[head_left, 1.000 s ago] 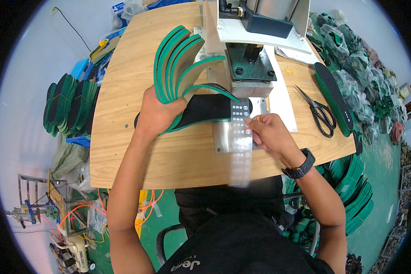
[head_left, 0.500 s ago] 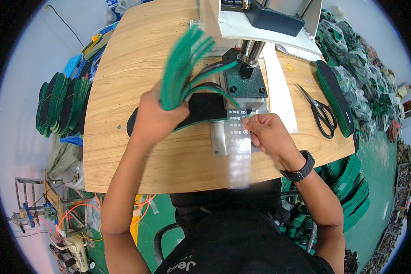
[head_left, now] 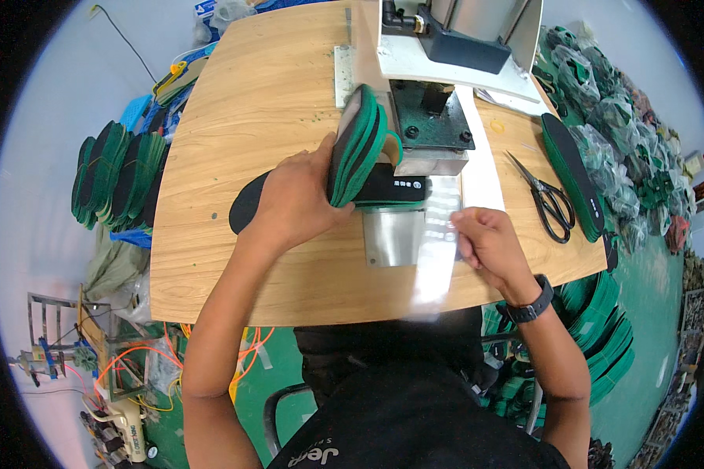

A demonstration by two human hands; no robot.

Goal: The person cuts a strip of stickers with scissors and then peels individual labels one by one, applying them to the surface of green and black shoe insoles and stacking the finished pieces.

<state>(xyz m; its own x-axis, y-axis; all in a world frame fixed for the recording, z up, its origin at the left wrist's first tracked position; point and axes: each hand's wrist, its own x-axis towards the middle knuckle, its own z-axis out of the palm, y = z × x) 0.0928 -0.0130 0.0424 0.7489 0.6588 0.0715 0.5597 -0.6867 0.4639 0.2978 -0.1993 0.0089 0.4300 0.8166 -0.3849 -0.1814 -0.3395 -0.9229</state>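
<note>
My left hand (head_left: 296, 197) is closed round a bent stack of green-and-black shoe insoles (head_left: 358, 148), held up beside the press. Under that stack, one black insole (head_left: 250, 205) lies flat, partly hidden by my hand; its right end bears a small white print. Between thumb and fingers, my right hand (head_left: 489, 244) pinches a clear film strip (head_left: 436, 250) with rows of white prints, its lower part blurred. The strip hangs just right of the insole's printed end, over a metal plate (head_left: 391, 236). Above that end is the press's metal block (head_left: 432, 162).
The press's white frame (head_left: 461, 70) stands at the back of the wooden table (head_left: 235, 102). Black-handled scissors (head_left: 551, 205) and another insole stack (head_left: 572, 176) lie at the right. Bundled insoles (head_left: 105, 172) sit beyond the left edge; bagged ones (head_left: 606, 141) are piled right.
The press block has risen. The film strip has moved right, off the insole's end, where a white print now shows. My left hand has lowered and turned the stack towards the right.
</note>
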